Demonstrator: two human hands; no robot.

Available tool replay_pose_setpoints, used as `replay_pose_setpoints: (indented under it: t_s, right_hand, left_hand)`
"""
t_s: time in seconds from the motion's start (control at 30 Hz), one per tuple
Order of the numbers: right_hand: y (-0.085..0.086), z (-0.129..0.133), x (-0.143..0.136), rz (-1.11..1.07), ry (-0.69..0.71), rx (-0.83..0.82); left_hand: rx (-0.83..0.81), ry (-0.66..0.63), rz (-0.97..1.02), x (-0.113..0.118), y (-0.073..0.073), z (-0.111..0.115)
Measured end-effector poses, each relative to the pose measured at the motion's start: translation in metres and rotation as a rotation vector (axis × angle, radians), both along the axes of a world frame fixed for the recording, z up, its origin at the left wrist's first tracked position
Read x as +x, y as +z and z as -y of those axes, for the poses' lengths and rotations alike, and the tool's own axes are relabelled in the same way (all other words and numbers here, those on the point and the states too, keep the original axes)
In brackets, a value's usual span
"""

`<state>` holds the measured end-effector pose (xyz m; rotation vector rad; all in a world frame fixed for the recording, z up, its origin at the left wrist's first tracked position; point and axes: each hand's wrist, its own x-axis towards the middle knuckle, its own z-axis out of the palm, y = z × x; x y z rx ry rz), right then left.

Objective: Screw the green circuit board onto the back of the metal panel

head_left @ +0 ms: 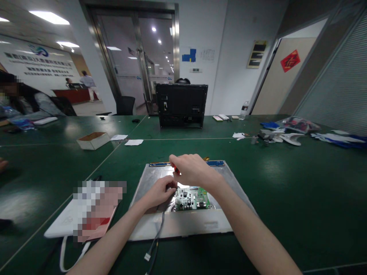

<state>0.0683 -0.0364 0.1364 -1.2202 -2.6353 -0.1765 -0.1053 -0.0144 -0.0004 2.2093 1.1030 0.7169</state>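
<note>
A display panel [237,191] lies on the table, its metal back facing up. On it sits a green circuit board [192,199] with chips and connectors. My right hand [196,172] is wrapped round the red handle of a screwdriver [177,169], held upright with its shaft pointing down to the board's upper left corner. Beside that corner my left hand [163,190] has its fingers pinched together; what is between them is hidden. A grey cable [163,221] with a white plug runs from beneath my left hand over the panel's near edge.
A white device with a pink item [113,206], partly pixelated, lies at the left. An open box [94,140] and papers [134,142] are farther back. A black monitor casing [182,106] stands at the far side. Metal parts and bags [298,125] lie right. A person sits far left.
</note>
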Motion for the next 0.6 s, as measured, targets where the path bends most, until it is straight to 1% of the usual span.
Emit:
replay_pose_setpoints:
  t_s: [0.13,0.3,0.37,0.6]
  right_hand:
    - [0.0006,0.0012,0.0009,0.003,0.023,-0.021]
    - [-0.0013,-0.0047,0.0026,0.004,-0.079,0.022]
    - [-0.0018,-0.0061,0.0028,0.014,-0.096,0.02]
    - [0.0006,-0.0014,0.0044,-0.005,-0.035,0.002]
  left_hand:
    - [-0.001,0.014,-0.001,0.0003,-0.001,-0.0002]
    - [-0.018,0.002,-0.018,0.0008,0.0038,0.0014]
    - [-0.011,-0.007,-0.017,0.0008,0.0054,0.0021]
    - [-0.029,0.006,-0.005,0.0003,0.002,0.0011]
